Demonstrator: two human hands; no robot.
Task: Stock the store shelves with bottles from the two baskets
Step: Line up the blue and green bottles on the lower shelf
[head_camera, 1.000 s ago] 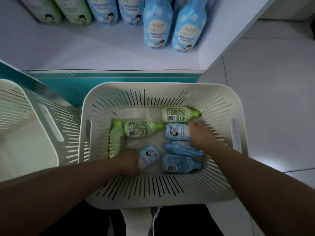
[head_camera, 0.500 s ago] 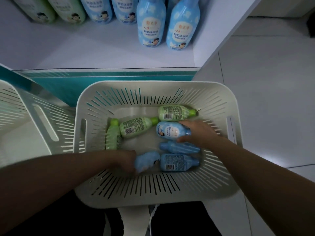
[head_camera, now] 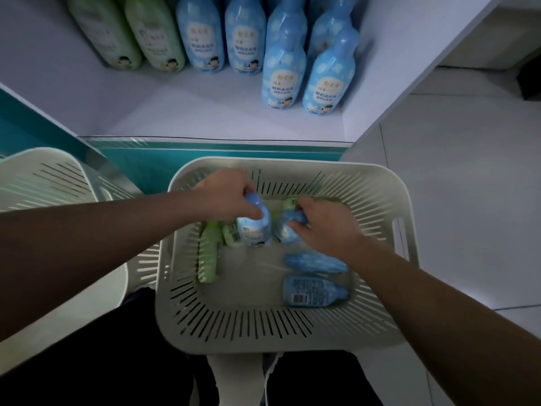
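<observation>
While we lean over the basket (head_camera: 380, 183), our left hand (head_camera: 228, 194) grips a blue bottle (head_camera: 253, 231), our right hand (head_camera: 325, 225) grips a second bottle (head_camera: 283, 231), just beside it

Loose blue bottles (head_camera: 314, 294), green bottles (head_camera: 208, 256) in white slotted basket (head_camera: 292, 345)
</observation>
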